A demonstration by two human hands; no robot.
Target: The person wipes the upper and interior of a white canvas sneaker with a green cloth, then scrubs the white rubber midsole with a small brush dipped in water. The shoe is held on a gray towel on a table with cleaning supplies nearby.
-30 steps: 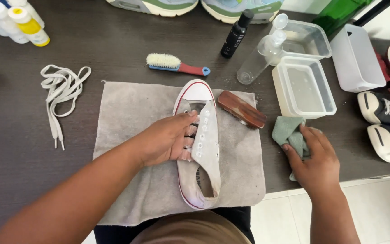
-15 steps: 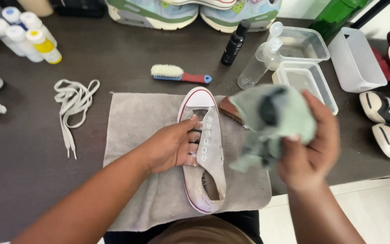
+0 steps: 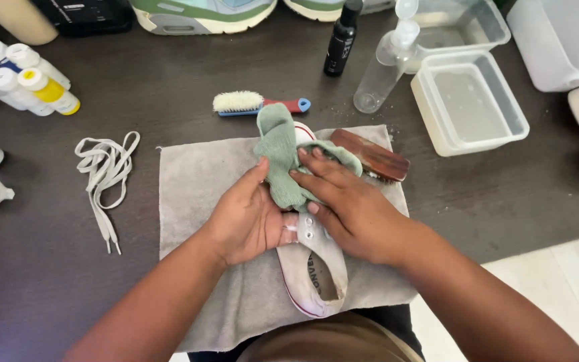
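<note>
A white canvas sneaker (image 3: 316, 268) without laces lies on a grey towel (image 3: 196, 181), toe pointing away from me. My left hand (image 3: 246, 218) grips its left side near the eyelets. My right hand (image 3: 346, 201) presses a green cloth (image 3: 279, 157) onto the front of the shoe, so the toe cap is mostly hidden. A brown wooden brush (image 3: 373, 155) lies on the towel just right of my right hand.
White laces (image 3: 105, 171) lie left of the towel. A small brush with a red and blue handle (image 3: 256, 102), a clear spray bottle (image 3: 383, 70), a black bottle (image 3: 342, 40) and water-filled plastic tubs (image 3: 470, 104) stand beyond. Paint bottles (image 3: 25, 80) sit far left.
My right hand picked the green cloth up from the table's right side, carried it over, and now presses it on the shoe's toe. The left hand stayed on the shoe.
</note>
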